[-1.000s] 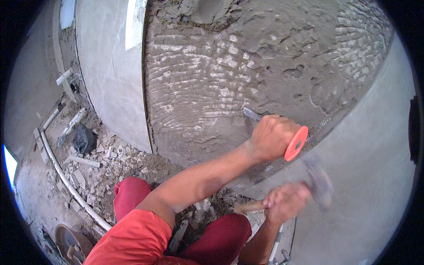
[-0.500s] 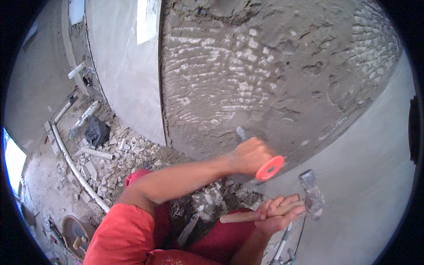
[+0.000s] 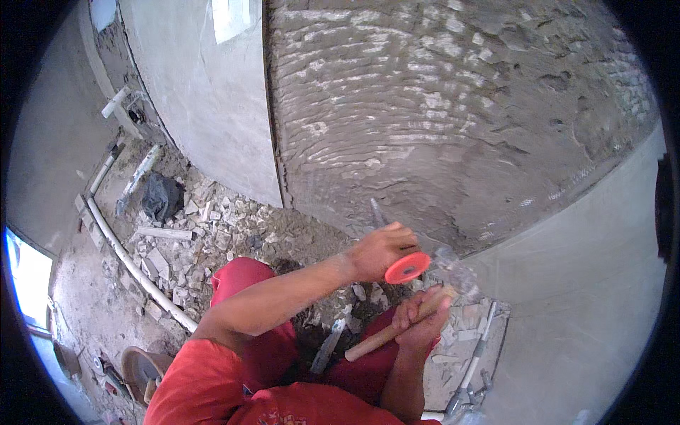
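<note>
My left hand [image 3: 382,251] grips a steel chisel [image 3: 377,211] with a round red hand guard [image 3: 406,269]. Its tip points up at the lower part of the rough grey mortar wall [image 3: 397,99], scored with many pale ridges; whether it touches is unclear. Below and to the right, my right hand [image 3: 418,319] is closed round the wooden handle of a hammer [image 3: 372,343]. The hammer's blurred metal head [image 3: 459,276] is just right of the red guard.
Broken tile and rubble [image 3: 198,255] cover the floor around my red-clad legs. A white pipe [image 3: 142,276] curves along the left, near a bucket [image 3: 142,372]. Smooth grey panels [image 3: 191,106] border the scored wall. A dark plastic bag [image 3: 161,195] and a grey tube [image 3: 473,361] lie nearby.
Both hands have shifted: the left down and leftward with the chisel, the right leftward, the hammer head rising toward the guard. The view has also moved, with the floor showing more.
</note>
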A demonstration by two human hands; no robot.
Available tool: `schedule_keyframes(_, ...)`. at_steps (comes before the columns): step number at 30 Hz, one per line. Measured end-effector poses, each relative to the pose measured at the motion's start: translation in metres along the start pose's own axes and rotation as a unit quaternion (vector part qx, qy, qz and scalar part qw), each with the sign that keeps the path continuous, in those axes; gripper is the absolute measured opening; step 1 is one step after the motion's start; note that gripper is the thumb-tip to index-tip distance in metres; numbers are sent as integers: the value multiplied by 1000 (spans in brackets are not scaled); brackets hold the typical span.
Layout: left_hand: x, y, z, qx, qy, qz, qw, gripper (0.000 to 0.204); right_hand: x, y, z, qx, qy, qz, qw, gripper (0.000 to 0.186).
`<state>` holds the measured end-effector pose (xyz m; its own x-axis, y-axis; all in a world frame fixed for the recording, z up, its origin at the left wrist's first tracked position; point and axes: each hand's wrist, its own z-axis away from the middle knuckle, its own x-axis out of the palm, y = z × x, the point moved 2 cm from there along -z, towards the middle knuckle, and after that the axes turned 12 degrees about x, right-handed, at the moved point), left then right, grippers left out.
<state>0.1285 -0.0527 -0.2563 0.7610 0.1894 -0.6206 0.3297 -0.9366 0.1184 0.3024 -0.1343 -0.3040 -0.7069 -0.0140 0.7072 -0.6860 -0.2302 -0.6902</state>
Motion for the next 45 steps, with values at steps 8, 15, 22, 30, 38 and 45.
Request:
schedule_keyframes(8,-9,-5,-57,88,145,-1,986,28,64,-86,60,-208,-105,154,960,44)
schedule_keyframes(15,-4,-24,-79,47,283,-14,958,19,88,-48,31,-234,61,349,905,42)
schedule_keyframes(22,-3,-27,-76,24,362,-6,932,19,70,-43,50,-276,-71,257,923,49)
schedule_keyframes(30,-12,-28,-69,21,392,13,920,18,98,-59,28,-157,126,434,878,48)
schedule_keyframes(38,-4,-24,-78,14,389,3,921,19,73,-57,26,-287,68,433,852,37)
schedule_keyframes(45,2,-34,-81,-19,391,-29,920,21,103,-81,35,-297,8,256,920,40)
